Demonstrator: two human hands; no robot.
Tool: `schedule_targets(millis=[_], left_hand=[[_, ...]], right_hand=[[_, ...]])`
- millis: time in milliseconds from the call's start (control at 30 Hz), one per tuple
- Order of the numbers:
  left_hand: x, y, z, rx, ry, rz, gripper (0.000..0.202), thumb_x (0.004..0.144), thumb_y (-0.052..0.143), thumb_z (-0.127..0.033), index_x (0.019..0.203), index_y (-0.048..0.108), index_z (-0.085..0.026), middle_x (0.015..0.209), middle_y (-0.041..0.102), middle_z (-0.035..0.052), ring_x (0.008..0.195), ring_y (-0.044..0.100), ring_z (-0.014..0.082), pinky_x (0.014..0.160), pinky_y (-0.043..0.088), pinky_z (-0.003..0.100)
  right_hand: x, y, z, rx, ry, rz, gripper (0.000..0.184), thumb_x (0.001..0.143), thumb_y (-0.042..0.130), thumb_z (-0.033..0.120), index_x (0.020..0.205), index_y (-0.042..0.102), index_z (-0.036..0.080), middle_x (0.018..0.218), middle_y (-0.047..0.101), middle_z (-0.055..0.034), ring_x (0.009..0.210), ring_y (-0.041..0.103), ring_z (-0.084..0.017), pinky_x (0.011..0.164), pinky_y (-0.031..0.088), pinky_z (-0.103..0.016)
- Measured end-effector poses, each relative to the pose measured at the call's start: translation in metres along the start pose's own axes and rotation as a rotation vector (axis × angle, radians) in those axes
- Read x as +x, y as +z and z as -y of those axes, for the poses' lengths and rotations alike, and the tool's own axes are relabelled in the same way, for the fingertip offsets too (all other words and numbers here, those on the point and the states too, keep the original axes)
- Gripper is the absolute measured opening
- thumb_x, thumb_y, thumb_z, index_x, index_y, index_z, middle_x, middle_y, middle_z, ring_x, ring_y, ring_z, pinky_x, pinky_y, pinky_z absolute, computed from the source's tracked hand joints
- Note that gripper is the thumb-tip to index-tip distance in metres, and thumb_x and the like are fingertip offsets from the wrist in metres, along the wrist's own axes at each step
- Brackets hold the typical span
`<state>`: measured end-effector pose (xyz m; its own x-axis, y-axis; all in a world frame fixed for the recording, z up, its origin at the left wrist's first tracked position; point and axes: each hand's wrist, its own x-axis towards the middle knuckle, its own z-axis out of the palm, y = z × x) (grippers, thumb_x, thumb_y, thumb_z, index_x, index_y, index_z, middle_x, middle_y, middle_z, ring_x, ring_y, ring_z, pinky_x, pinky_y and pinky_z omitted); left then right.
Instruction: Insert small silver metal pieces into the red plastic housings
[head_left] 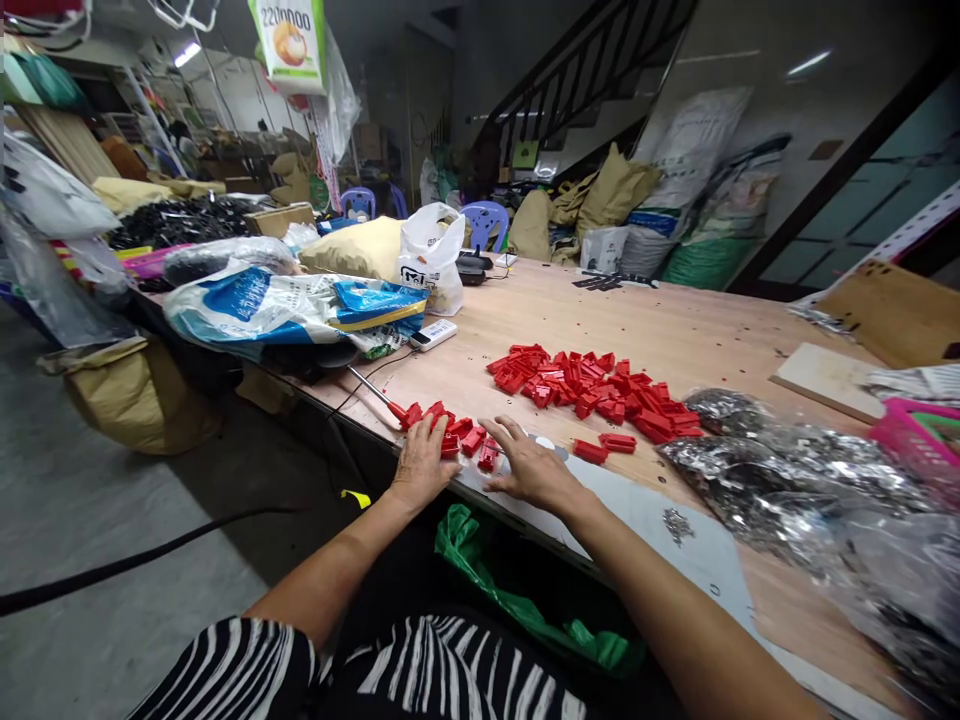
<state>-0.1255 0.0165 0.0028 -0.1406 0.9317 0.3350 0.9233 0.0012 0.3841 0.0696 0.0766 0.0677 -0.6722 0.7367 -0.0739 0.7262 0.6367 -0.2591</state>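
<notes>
My left hand (422, 466) lies over a small cluster of red plastic parts (472, 440) at the table's front edge, its fingers stretched out and touching some of them. To the right of that cluster, my right hand (534, 468) is open with spread fingers, close to the nearest red part and gripping nothing. Farther back lies a larger heap of red plastic parts (592, 385). Two loose red parts (604, 446) sit between that heap and a grey sheet (637, 505). A little pile of small metal pieces (677, 525) rests on the sheet.
Bags of shiny metal parts (795, 480) and a pink basket (911, 450) are on the right. A red-handled screwdriver-like tool (375, 393) and a white device (433, 335) lie at left, near a blue-and-white sack (292, 305). Under the table edge hangs a green bag (517, 600).
</notes>
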Motion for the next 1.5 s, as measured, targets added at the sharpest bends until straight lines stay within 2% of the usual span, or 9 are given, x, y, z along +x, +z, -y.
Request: schedule_targets(millis=[133, 300, 467, 633, 900, 1033, 1133, 1367, 1500], left_hand=[[0.005, 0.010, 0.001, -0.026, 0.010, 0.026, 0.077, 0.070, 0.072, -0.031, 0.137, 0.038, -0.017, 0.138, 0.043, 0.0138, 0.129, 0.036, 0.0311, 0.109, 0.030, 0.046], [0.006, 0.018, 0.001, -0.096, 0.034, -0.032, 0.056, 0.075, 0.067, -0.023, 0.128, 0.049, -0.019, 0.126, 0.053, 0.0130, 0.115, 0.049, 0.0275, 0.100, 0.039, 0.045], [-0.004, 0.016, 0.002, -0.165, 0.051, -0.089, 0.041, 0.080, 0.064, -0.028, 0.119, 0.056, -0.022, 0.116, 0.056, 0.0096, 0.109, 0.052, 0.0248, 0.095, 0.044, 0.042], [-0.040, -0.004, -0.021, -0.354, 0.159, -0.153, 0.035, 0.082, 0.062, -0.034, 0.115, 0.058, -0.022, 0.111, 0.057, 0.0088, 0.105, 0.051, 0.0239, 0.094, 0.044, 0.042], [-0.097, -0.010, -0.055, -0.562, 0.325, 0.276, 0.043, 0.075, 0.065, -0.049, 0.109, 0.064, -0.022, 0.108, 0.061, 0.0094, 0.101, 0.054, 0.0224, 0.090, 0.044, 0.035], [-0.088, 0.012, -0.060, -0.467, 0.428, 0.608, 0.045, 0.078, 0.060, -0.054, 0.110, 0.063, -0.023, 0.101, 0.065, 0.0076, 0.094, 0.060, 0.0216, 0.084, 0.046, 0.032], [-0.077, 0.020, -0.068, -0.330, 0.393, 0.694, 0.046, 0.078, 0.058, -0.055, 0.108, 0.063, -0.021, 0.096, 0.066, 0.0079, 0.090, 0.062, 0.0240, 0.079, 0.047, 0.032], [-0.046, -0.008, -0.058, -0.371, 0.326, 0.477, 0.027, 0.081, 0.061, -0.040, 0.103, 0.066, -0.024, 0.100, 0.070, 0.0023, 0.096, 0.063, 0.0195, 0.085, 0.047, 0.027], [-0.009, -0.037, -0.029, -0.169, 0.080, 0.114, 0.025, 0.087, 0.053, -0.031, 0.109, 0.062, -0.021, 0.106, 0.068, 0.0068, 0.100, 0.061, 0.0212, 0.092, 0.043, 0.033]], right_hand=[[0.043, 0.001, 0.008, -0.029, 0.040, 0.139, 0.114, 0.055, 0.079, 0.052, 0.148, 0.014, 0.035, 0.152, 0.025, -0.0106, 0.123, 0.046, -0.037, 0.091, 0.043, -0.044], [0.058, 0.014, 0.012, 0.039, -0.024, 0.117, 0.092, 0.062, 0.075, 0.043, 0.142, 0.032, 0.029, 0.135, 0.046, -0.0115, 0.112, 0.056, -0.033, 0.087, 0.043, -0.038], [0.040, 0.021, 0.012, 0.083, -0.042, 0.049, 0.072, 0.073, 0.066, 0.040, 0.137, 0.038, 0.022, 0.125, 0.052, -0.0108, 0.111, 0.054, -0.026, 0.086, 0.041, -0.031], [-0.019, 0.021, 0.018, 0.215, -0.075, -0.084, 0.065, 0.077, 0.061, 0.036, 0.136, 0.038, 0.023, 0.129, 0.050, -0.0092, 0.112, 0.053, -0.023, 0.089, 0.043, -0.031], [-0.139, 0.053, 0.008, 0.437, 0.130, 0.039, 0.066, 0.073, 0.063, 0.034, 0.136, 0.043, 0.026, 0.133, 0.051, -0.0084, 0.116, 0.053, -0.026, 0.098, 0.041, -0.037], [-0.159, 0.077, -0.008, 0.633, 0.301, 0.157, 0.061, 0.077, 0.059, 0.046, 0.132, 0.048, 0.023, 0.131, 0.056, -0.0080, 0.118, 0.052, -0.028, 0.100, 0.039, -0.036], [-0.160, 0.084, -0.019, 0.794, 0.389, 0.174, 0.062, 0.079, 0.053, 0.057, 0.130, 0.051, 0.021, 0.121, 0.062, -0.0078, 0.107, 0.059, -0.027, 0.091, 0.045, -0.033], [-0.166, 0.097, -0.029, 0.949, 0.632, 0.109, 0.081, 0.072, 0.046, 0.074, 0.130, 0.049, 0.016, 0.072, 0.064, -0.0035, 0.053, 0.055, -0.016, 0.049, 0.041, -0.027], [-0.169, 0.107, -0.029, 1.007, 0.754, 0.065, 0.078, 0.072, 0.041, 0.077, 0.122, 0.052, 0.018, 0.073, 0.062, -0.0040, 0.047, 0.051, -0.014, 0.042, 0.031, -0.025]])
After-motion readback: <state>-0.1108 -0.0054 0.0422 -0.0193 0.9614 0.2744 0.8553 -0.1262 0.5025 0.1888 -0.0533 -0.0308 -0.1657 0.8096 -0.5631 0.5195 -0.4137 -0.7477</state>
